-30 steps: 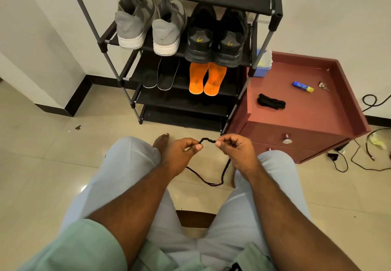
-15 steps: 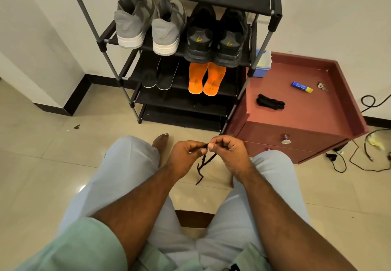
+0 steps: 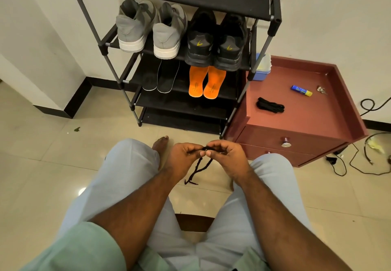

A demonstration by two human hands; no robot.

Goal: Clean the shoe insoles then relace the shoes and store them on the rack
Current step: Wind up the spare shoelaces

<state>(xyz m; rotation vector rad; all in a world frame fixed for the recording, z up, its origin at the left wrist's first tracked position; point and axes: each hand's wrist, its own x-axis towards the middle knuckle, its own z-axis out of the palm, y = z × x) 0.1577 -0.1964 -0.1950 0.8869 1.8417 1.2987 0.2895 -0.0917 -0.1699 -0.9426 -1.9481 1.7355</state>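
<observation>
While a seated person looks down between their knees, the left hand (image 3: 183,158) and right hand (image 3: 227,158) meet fingertip to fingertip, each pinching a black shoelace (image 3: 197,170) with curled fingers. The lace's loose part hangs down between the hands towards the tiled floor (image 3: 38,154). Straight ahead stands a black shoe rack (image 3: 273,20). One shelf holds a pair of grey shoes (image 3: 151,27) beside a pair of black shoes (image 3: 215,40). On the shelf beneath lie dark insoles (image 3: 160,76) and orange insoles (image 3: 207,81). Just right of the rack, a red cabinet (image 3: 296,135) carries a bundled black lace (image 3: 270,105).
</observation>
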